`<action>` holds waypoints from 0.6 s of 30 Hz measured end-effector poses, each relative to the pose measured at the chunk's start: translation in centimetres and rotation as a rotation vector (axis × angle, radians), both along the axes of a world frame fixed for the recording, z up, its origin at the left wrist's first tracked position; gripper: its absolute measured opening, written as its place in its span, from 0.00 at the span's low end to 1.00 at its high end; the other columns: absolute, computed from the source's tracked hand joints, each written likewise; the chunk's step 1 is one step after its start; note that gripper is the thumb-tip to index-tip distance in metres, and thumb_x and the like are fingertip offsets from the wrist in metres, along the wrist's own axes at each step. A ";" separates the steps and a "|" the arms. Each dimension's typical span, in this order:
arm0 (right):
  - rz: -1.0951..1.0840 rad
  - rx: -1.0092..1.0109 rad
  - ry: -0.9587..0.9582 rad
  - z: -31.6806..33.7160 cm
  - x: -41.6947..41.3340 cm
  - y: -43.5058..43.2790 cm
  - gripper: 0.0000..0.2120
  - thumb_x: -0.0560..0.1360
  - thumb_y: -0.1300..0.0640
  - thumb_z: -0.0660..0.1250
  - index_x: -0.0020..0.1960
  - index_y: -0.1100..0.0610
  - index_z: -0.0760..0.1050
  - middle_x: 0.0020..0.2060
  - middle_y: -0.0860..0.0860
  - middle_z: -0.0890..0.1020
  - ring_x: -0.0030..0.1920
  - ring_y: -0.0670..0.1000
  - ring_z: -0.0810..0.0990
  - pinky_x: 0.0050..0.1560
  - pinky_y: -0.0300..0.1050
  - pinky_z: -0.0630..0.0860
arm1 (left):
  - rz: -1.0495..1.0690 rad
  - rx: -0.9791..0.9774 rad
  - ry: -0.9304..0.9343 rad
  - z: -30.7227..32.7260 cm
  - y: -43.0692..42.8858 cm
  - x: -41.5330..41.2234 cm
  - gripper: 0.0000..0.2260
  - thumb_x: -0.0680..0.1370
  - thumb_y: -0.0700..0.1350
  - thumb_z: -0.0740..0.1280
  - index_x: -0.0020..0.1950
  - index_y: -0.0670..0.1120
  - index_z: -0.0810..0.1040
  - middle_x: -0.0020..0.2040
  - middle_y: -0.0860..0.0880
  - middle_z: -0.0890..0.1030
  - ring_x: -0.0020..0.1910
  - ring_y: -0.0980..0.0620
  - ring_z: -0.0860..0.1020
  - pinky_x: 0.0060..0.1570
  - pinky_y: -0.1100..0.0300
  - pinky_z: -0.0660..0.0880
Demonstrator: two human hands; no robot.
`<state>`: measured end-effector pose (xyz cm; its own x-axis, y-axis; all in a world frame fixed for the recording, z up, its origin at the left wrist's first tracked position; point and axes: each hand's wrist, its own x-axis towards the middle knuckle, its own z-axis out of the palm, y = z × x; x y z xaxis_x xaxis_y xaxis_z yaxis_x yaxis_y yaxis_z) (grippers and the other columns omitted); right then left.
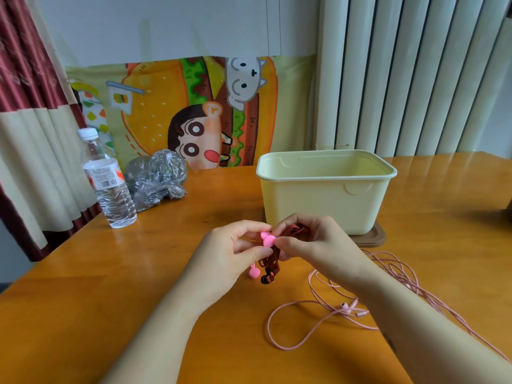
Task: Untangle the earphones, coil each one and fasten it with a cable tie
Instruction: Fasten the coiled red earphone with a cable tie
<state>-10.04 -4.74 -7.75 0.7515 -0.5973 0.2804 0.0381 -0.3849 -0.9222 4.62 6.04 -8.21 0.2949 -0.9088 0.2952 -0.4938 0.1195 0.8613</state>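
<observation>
A coiled dark red braided earphone hangs between both hands above the wooden table. My right hand pinches the top of the coil. My left hand pinches a bright pink cable tie wrapped at the coil; the tie's other end dangles below the hand. A second, pale pink earphone lies loose and uncoiled on the table to the right, partly hidden under my right forearm.
A cream plastic box stands open on its brown lid just behind the hands. A water bottle and a crumpled grey plastic bag sit at the back left. A cartoon cloth and curtains back the table.
</observation>
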 end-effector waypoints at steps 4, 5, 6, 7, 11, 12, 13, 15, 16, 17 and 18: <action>0.019 0.012 -0.007 0.3 -0.2 0.1 0.02 0.72 0.59 0.71 0.44 0.57 0.81 0.35 0.53 0.84 0.38 0.50 0.83 0.46 0.43 0.81 | 0.043 -0.035 -0.001 0.1 0.0 0.2 0.11 0.70 0.53 0.69 0.51 0.55 0.82 0.46 0.58 0.84 0.47 0.60 0.82 0.49 0.63 0.79; 0.020 0.017 -0.016 0.4 -0.1 0.2 0.03 0.71 0.58 0.71 0.44 0.58 0.81 0.35 0.53 0.84 0.38 0.50 0.83 0.44 0.41 0.80 | 0.048 -0.037 0.012 0.1 -0.1 0.2 0.11 0.70 0.53 0.70 0.52 0.56 0.82 0.46 0.59 0.84 0.48 0.61 0.82 0.49 0.64 0.78; 0.015 0.020 -0.023 0.3 -0.1 0.3 0.04 0.71 0.58 0.72 0.44 0.58 0.81 0.35 0.52 0.84 0.37 0.49 0.83 0.43 0.40 0.80 | 0.051 -0.036 0.029 0.0 -0.2 0.2 0.09 0.72 0.50 0.70 0.52 0.56 0.82 0.47 0.59 0.84 0.48 0.61 0.82 0.50 0.65 0.78; 0.006 0.021 -0.030 0.3 0.0 0.3 0.03 0.71 0.59 0.72 0.43 0.58 0.81 0.34 0.51 0.84 0.37 0.48 0.83 0.42 0.39 0.80 | 0.052 -0.036 0.046 0.0 -0.2 0.2 0.08 0.73 0.47 0.70 0.51 0.55 0.82 0.47 0.59 0.84 0.48 0.61 0.82 0.49 0.65 0.78; -0.019 0.047 -0.057 0.3 0.0 0.2 0.01 0.72 0.62 0.71 0.43 0.59 0.80 0.34 0.51 0.83 0.37 0.48 0.83 0.42 0.38 0.79 | 0.040 -0.043 0.106 -0.1 -0.3 0.1 0.08 0.75 0.41 0.70 0.50 0.53 0.83 0.45 0.57 0.85 0.48 0.60 0.82 0.45 0.68 0.77; -0.020 0.057 -0.061 0.3 0.0 0.2 0.01 0.72 0.63 0.71 0.43 0.59 0.80 0.34 0.51 0.83 0.37 0.49 0.83 0.42 0.38 0.79 | 0.038 -0.047 0.111 -0.1 -0.3 0.0 0.09 0.75 0.41 0.70 0.51 0.54 0.82 0.46 0.58 0.85 0.48 0.61 0.82 0.45 0.69 0.76; -0.020 0.068 -0.063 0.3 0.0 0.3 0.02 0.71 0.63 0.72 0.43 0.58 0.80 0.34 0.51 0.83 0.37 0.49 0.83 0.42 0.38 0.79 | 0.039 -0.053 0.114 0.0 -0.4 0.0 0.09 0.75 0.42 0.70 0.51 0.55 0.82 0.46 0.58 0.84 0.49 0.61 0.81 0.45 0.70 0.76; -0.015 0.083 -0.057 0.2 0.1 0.4 0.03 0.71 0.64 0.72 0.42 0.58 0.80 0.34 0.51 0.83 0.37 0.49 0.83 0.42 0.39 0.79 | 0.038 -0.064 0.131 -0.1 -0.4 -0.2 0.10 0.74 0.44 0.70 0.53 0.56 0.81 0.48 0.58 0.84 0.50 0.62 0.81 0.47 0.70 0.76; -0.016 0.082 -0.051 0.1 0.1 0.4 0.03 0.71 0.64 0.72 0.43 0.58 0.80 0.35 0.52 0.83 0.37 0.49 0.83 0.42 0.40 0.79 | 0.038 -0.068 0.138 -0.2 -0.4 -0.2 0.10 0.74 0.45 0.70 0.54 0.56 0.81 0.49 0.58 0.84 0.51 0.62 0.81 0.48 0.69 0.76; -0.024 0.077 -0.045 0.0 0.2 0.5 0.03 0.71 0.63 0.72 0.43 0.59 0.80 0.35 0.52 0.84 0.37 0.50 0.83 0.43 0.40 0.80 | 0.039 -0.069 0.140 -0.2 -0.4 -0.3 0.11 0.74 0.45 0.70 0.54 0.57 0.81 0.50 0.57 0.84 0.52 0.61 0.81 0.49 0.68 0.77; -0.037 0.069 -0.040 -0.1 0.2 0.5 0.03 0.71 0.63 0.72 0.44 0.59 0.80 0.36 0.53 0.84 0.38 0.50 0.83 0.44 0.41 0.80 | 0.042 -0.067 0.138 -0.3 -0.5 -0.3 0.11 0.74 0.46 0.70 0.54 0.57 0.81 0.51 0.58 0.84 0.52 0.61 0.81 0.50 0.68 0.77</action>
